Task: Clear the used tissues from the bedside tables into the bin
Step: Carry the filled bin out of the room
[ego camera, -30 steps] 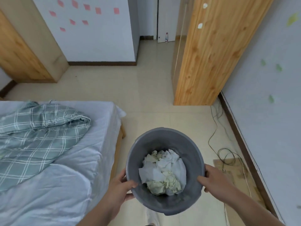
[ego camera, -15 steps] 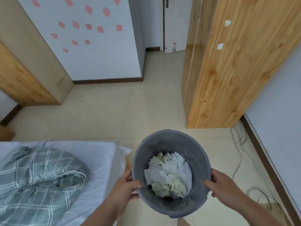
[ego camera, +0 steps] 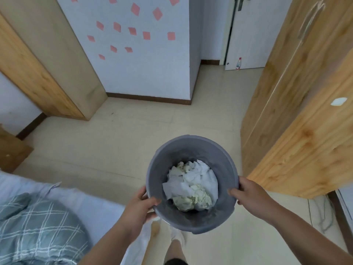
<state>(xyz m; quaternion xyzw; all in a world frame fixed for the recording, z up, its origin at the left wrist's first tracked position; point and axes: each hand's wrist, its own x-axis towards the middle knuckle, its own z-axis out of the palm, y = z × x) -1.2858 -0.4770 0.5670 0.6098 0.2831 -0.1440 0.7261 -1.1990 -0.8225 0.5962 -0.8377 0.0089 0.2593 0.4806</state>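
You're holding the grey bin (ego camera: 193,150) in the lower centre of the frame, off the floor and tipped a little toward you, with both hands clamped on its rim. Your left hand (ego camera: 140,206) grips the left edge, thumb hooked inside the wall and fingers wrapped outside; your right hand (ego camera: 250,194) grips the right edge the same way, thumb over the lip. Inside the bin lies a crumpled heap of used tissues (ego camera: 191,185) (white ones toward the top, yellowish ones nearer you), filling the bottom. At the lower left sits the bed (ego camera: 80,199) with a green plaid duvet (ego camera: 38,230) bunched on it. A wooden wardrobe (ego camera: 298,115) fills the right side of the frame, and pink sticky notes (ego camera: 131,31) dot the white wall at upper centre. A small bottle (ego camera: 238,64) stands by the door at the upper right.
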